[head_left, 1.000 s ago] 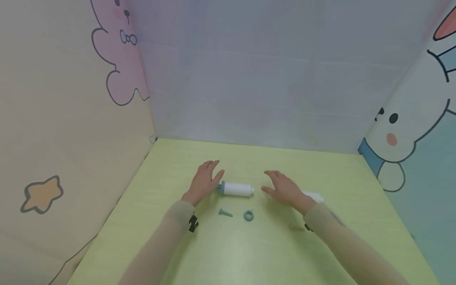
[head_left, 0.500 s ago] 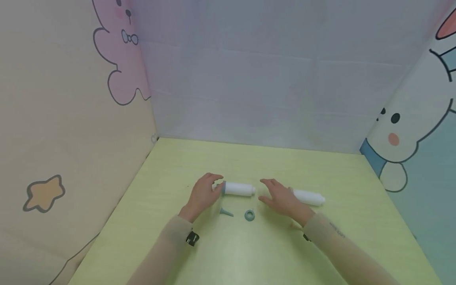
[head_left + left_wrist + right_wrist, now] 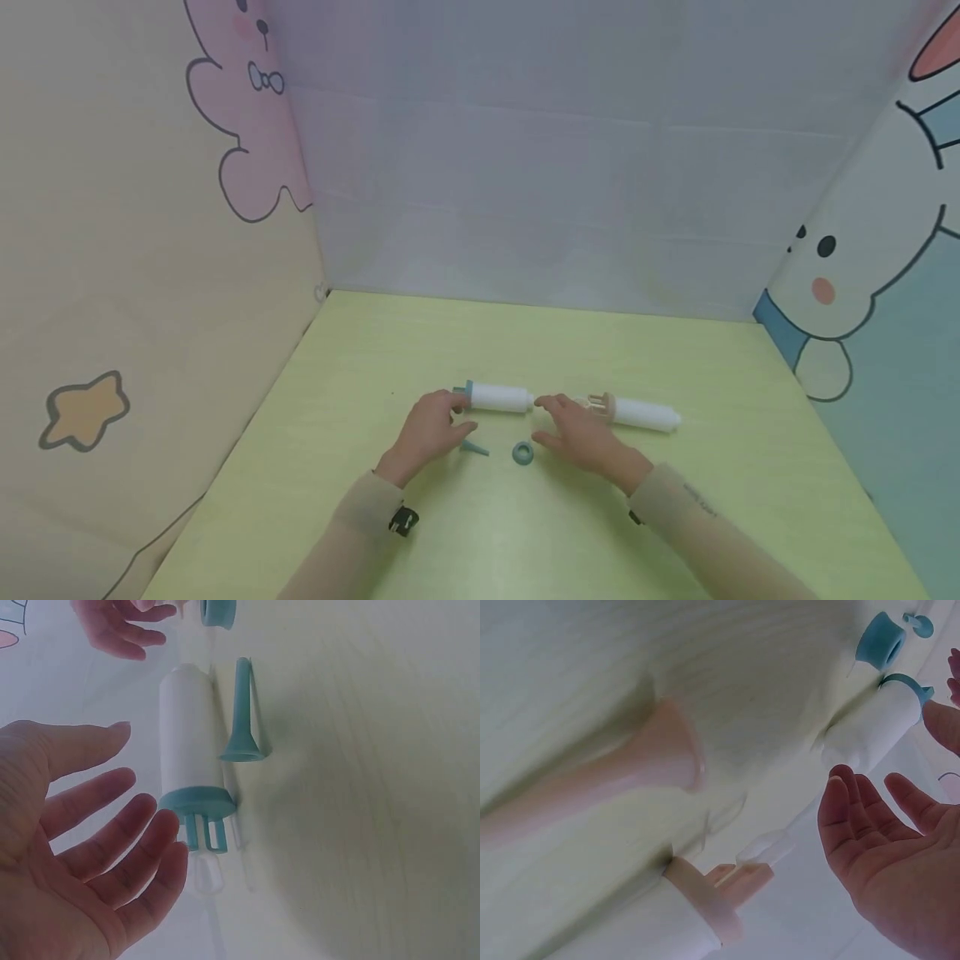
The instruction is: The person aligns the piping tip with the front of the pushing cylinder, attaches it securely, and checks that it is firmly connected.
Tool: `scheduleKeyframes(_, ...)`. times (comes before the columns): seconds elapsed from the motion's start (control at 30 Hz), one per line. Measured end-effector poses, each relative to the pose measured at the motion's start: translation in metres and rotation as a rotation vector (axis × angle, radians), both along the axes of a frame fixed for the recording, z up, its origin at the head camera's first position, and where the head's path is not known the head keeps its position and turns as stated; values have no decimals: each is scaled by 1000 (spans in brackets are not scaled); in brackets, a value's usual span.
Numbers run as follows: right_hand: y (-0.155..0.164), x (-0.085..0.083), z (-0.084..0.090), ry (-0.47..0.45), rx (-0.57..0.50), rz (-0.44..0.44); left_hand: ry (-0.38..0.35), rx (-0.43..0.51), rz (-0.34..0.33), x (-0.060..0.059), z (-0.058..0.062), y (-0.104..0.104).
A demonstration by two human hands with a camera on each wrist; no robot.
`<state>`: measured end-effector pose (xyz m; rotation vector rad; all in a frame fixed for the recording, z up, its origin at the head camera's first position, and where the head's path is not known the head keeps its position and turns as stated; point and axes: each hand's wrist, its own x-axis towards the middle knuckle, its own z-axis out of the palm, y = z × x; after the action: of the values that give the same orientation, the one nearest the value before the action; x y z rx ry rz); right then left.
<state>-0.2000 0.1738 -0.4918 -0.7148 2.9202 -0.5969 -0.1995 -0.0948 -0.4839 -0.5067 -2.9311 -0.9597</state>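
Note:
A white cylinder with a blue cap (image 3: 498,397) lies crosswise on the yellow-green table (image 3: 480,533). My left hand (image 3: 433,427) hovers just by its capped end with fingers spread, holding nothing; in the left wrist view the fingers (image 3: 112,840) lie close beside the blue cap (image 3: 196,801). My right hand (image 3: 579,431) is open near the cylinder's other end. A second white cylinder with a pinkish cap (image 3: 637,412) lies to its right. A blue cone (image 3: 474,449) and a blue ring (image 3: 522,452) lie between the hands.
Padded cartoon-print walls close in the table on the left (image 3: 150,250), back (image 3: 540,167) and right (image 3: 885,275). In the right wrist view a pink cone (image 3: 622,772) lies near the pinkish-capped cylinder (image 3: 682,919), beside a small clear piece (image 3: 765,844).
Both hands have drawn back toward me and lowered to the table. The right hand slid left, uncovering the pinkish-capped cylinder. The parts have not moved.

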Motion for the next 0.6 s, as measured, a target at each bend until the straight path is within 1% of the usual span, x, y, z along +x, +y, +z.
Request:
scheduleKeyframes(0.07,-2,0,-3,2,-5,7,-28,-19,1,1,-2,-1)
scheduleKeyframes(0.17,-5,2,-7,-2,-25,21,-74,-21,3,1,-7,-2)
scheduleKeyframes(0.27,-8,4,-10,-12,-45,40,-100,-29,-4,2,-11,-2)
scheduleKeyframes(0.47,-13,5,-16,-15,-37,85,-130,-79,-31,1,-20,-1)
scheduleKeyframes(0.6,-15,6,-19,-6,0,92,-135,-92,-37,1,-21,0)
